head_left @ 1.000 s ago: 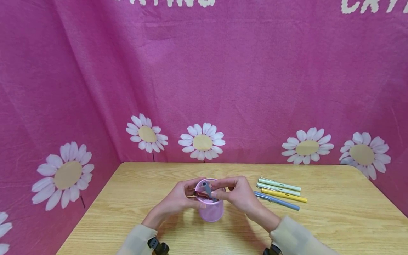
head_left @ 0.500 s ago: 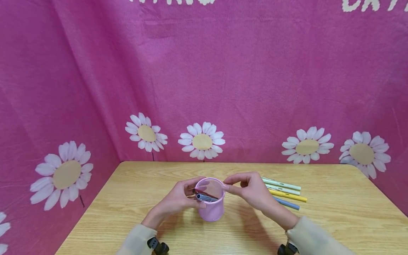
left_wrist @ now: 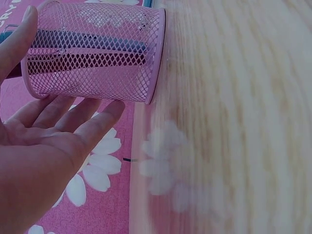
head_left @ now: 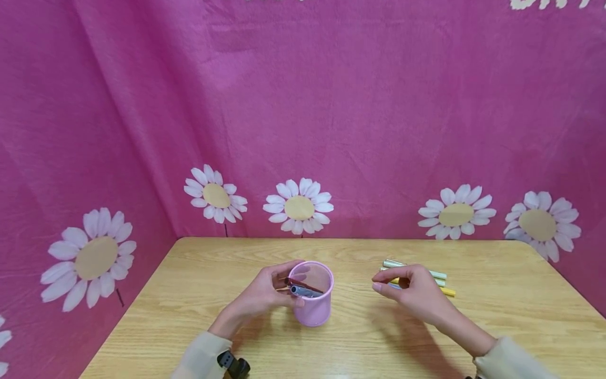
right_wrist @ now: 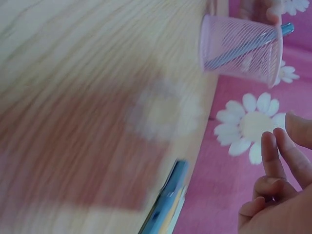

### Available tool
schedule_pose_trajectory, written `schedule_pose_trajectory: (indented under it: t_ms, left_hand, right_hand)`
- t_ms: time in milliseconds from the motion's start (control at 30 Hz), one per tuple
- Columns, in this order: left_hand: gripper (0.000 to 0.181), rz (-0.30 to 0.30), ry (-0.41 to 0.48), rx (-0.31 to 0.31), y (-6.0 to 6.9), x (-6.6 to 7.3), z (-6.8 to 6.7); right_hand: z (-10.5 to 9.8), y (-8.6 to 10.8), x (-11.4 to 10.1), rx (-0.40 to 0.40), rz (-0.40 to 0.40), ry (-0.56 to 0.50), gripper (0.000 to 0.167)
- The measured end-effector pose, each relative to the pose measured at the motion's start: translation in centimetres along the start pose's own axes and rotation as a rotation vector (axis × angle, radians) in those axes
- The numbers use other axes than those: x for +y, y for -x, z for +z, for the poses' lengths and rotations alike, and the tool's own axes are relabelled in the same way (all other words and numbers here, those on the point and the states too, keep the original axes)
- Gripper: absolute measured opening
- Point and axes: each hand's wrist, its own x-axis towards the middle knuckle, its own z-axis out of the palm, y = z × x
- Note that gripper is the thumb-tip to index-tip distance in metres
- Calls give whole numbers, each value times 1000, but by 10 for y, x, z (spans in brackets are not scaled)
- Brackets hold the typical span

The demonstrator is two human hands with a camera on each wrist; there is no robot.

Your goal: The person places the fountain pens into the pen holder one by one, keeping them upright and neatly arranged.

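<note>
A pink mesh pen cup [head_left: 314, 313] stands upright on the table. My left hand [head_left: 265, 293] grips it from the left, thumb at the near side and fingers round the far side. Inside lean a dark red pen [head_left: 305, 285] and a grey-blue pen [head_left: 307, 291], both tilted toward that hand. My right hand [head_left: 418, 292] hovers over several pens lying to the right, its thumb and index finger a little apart with nothing between them. Among those pens show a light green one [head_left: 438, 275], a yellow one [head_left: 447, 292] and a blue one [right_wrist: 165, 200], partly covered by the hand.
The wooden table [head_left: 227, 263] runs back to a pink cloth [head_left: 360, 131] printed with white daisies, which also hangs along the left side. A black strap with a small device [head_left: 234, 364] sits on the left wrist.
My right hand has let go of the grey-blue pen in the cup and moved right, over the loose pens. The left hand keeps its hold on the pen cup.
</note>
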Motion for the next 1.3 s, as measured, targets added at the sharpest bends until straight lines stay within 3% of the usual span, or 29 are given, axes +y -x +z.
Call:
schedule_pose_trajectory:
  t_ms: [600,933,1300]
  left_hand:
    - [82,5,4,2,-1,2,-1]
    - [82,-7,12,7,-1,3,0]
    - [81,-16,15,8,-1,1,0]
  right_hand:
    - [-37,20,41,64,-14,228,16]
    - [-44,21,59,23,-1,294,30]
    - [-43,13,72,19,-73,422,32]
